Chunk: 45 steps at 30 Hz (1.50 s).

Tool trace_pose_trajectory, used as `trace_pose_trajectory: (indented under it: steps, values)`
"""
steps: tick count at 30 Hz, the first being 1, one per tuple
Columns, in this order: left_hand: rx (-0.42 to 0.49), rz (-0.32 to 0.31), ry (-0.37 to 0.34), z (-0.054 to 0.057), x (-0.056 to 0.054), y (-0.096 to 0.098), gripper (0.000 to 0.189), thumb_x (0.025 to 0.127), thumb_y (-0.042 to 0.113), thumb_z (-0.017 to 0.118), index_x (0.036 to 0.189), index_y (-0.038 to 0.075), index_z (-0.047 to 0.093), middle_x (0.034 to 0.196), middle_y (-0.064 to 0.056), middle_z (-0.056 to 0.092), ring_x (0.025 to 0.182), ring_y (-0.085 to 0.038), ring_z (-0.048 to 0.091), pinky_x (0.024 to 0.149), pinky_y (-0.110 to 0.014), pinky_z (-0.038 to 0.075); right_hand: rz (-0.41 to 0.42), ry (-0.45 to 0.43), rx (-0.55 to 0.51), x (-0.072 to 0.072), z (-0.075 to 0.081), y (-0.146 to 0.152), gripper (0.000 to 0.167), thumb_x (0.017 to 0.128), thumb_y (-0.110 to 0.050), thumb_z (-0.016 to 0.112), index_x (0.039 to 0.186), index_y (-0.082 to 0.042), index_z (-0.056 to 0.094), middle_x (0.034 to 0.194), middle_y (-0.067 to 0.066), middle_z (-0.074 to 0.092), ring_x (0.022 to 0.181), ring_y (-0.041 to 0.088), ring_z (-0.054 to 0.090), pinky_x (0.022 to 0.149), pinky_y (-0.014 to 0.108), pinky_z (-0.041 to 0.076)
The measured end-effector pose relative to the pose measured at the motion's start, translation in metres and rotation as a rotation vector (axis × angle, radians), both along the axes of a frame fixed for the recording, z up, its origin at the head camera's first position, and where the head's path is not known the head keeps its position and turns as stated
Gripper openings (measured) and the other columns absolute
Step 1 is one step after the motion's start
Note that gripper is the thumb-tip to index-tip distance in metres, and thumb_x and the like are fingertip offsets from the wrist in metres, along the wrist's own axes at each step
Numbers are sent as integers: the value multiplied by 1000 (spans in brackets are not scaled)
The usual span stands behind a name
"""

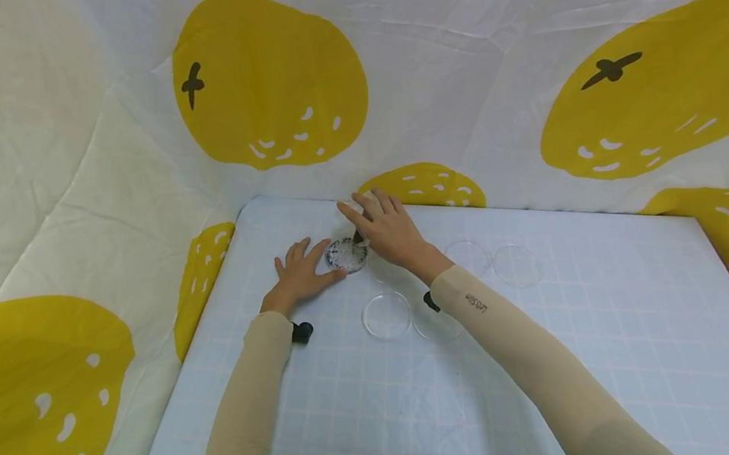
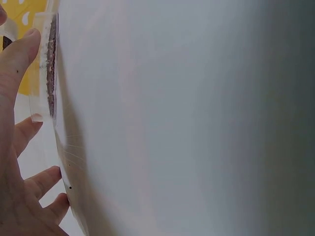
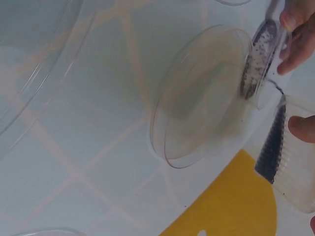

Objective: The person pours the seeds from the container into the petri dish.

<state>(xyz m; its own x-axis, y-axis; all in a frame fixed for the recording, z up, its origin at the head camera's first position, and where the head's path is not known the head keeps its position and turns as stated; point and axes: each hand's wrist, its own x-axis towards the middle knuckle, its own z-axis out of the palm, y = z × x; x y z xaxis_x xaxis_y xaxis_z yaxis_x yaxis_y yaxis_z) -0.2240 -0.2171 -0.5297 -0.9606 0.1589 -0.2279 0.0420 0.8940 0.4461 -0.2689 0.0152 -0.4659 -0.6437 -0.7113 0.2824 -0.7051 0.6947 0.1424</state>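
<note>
My left hand (image 1: 301,274) lies at the far left of the table with fingers spread. Its thumb and index finger hold a clear petri dish (image 1: 346,255) by opposite sides. Dark granules (image 3: 258,59) cover part of the dish's bottom. Just right of it, my right hand (image 1: 393,231) grips a clear ribbed plastic cup (image 3: 295,172), tipped towards the dish, with dark granules inside. A thin dark stream runs from the cup's lip to the dish in the right wrist view. In the left wrist view the dish (image 2: 44,69) appears edge-on beside the thumb.
Several clear petri dishes lie around the right forearm, among them one near dish (image 1: 386,317) and one at the right (image 1: 517,266). Another dish (image 3: 202,98) sits beside the filled one. A patterned cloth (image 1: 444,94) hangs behind the table (image 1: 595,351).
</note>
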Motion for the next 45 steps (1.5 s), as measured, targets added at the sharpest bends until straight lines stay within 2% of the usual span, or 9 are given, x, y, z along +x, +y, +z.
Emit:
trace_pose_trajectory:
  steps: [9, 30, 33, 35, 40, 45]
  values:
    - [14, 1, -1, 1, 0, 0, 90, 88, 72, 57, 160, 28, 26, 165, -16, 9, 149, -43, 2, 109, -73, -8, 0, 2, -9, 1, 1, 0, 75, 95, -19, 70, 158, -24, 30, 156, 15, 34, 140, 45, 31, 110, 56, 34]
    - [22, -7, 6, -2, 1, -1, 91, 87, 74, 55, 160, 27, 25, 165, -16, 9, 149, -42, 2, 109, -73, -7, -12, 6, -18, 5, 6, -1, 74, 95, -19, 69, 158, -23, 30, 157, 14, 33, 140, 45, 31, 111, 56, 34]
    - [19, -5, 3, -1, 2, -1, 91, 88, 74, 56, 160, 28, 25, 165, -16, 9, 149, -41, 2, 110, -72, -7, -42, -45, -55, 6, 6, 0, 73, 96, -16, 67, 158, -22, 29, 156, 14, 34, 140, 45, 31, 111, 56, 32]
    - [16, -5, 3, 0, 2, 0, 91, 87, 73, 56, 160, 28, 25, 165, -16, 9, 149, -42, 2, 110, -72, -7, -73, -111, -92, 6, 5, 0, 76, 94, -16, 69, 158, -22, 28, 156, 14, 33, 140, 43, 31, 112, 57, 29]
    - [14, -4, -2, 1, 2, 0, 92, 87, 73, 56, 160, 28, 25, 165, -16, 9, 149, -42, 2, 109, -72, -7, -162, -260, -202, 6, 0, 1, 91, 86, -28, 82, 158, -18, 27, 154, 15, 35, 138, 43, 31, 111, 61, 26]
    - [15, -6, 5, 1, 2, -1, 91, 88, 73, 57, 160, 27, 25, 165, -16, 10, 149, -42, 3, 109, -73, -6, -221, -365, -326, 7, -8, 2, 95, 81, -37, 85, 156, -15, 30, 151, 16, 39, 135, 42, 35, 106, 60, 30]
